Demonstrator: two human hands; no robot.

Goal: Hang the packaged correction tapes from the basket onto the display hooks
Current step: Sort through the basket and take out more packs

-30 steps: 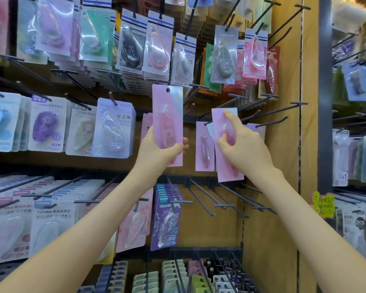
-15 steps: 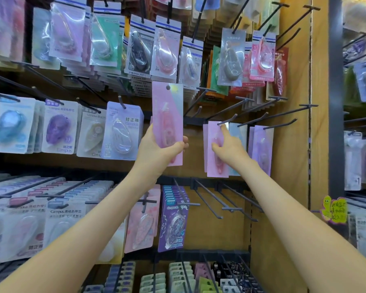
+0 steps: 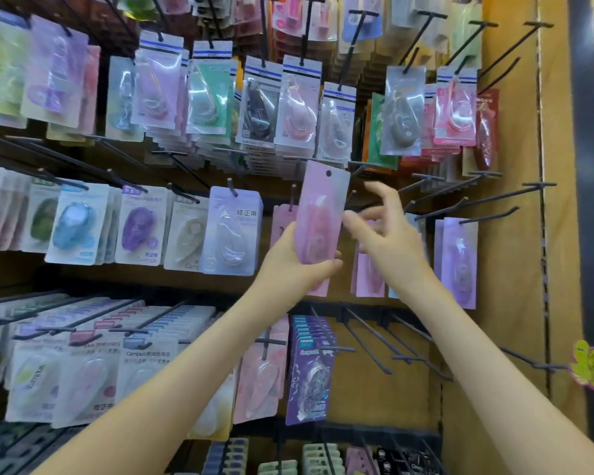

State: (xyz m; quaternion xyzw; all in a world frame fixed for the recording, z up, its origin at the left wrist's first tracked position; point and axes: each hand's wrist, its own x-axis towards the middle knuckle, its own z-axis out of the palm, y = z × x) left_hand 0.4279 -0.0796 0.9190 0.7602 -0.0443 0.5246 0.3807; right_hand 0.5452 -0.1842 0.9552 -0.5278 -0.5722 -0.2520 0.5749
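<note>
Head view: left hand [image 3: 294, 265] grips pink correction tape pack [image 3: 321, 210] upright; right hand [image 3: 390, 234] loosely open beside it.

"修正用" on lilac pack [image 3: 234, 231]; "Campus" on lower-row white pack [image 3: 144, 371]; other print blurred.

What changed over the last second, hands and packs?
The right hand hung its pink pack and let go. That hung pack now sits behind it. The hand then drew back left toward the held pack in the left hand, fingers loose, holding nothing. The left hand's grip on the upright held pack stayed as it was.
</note>
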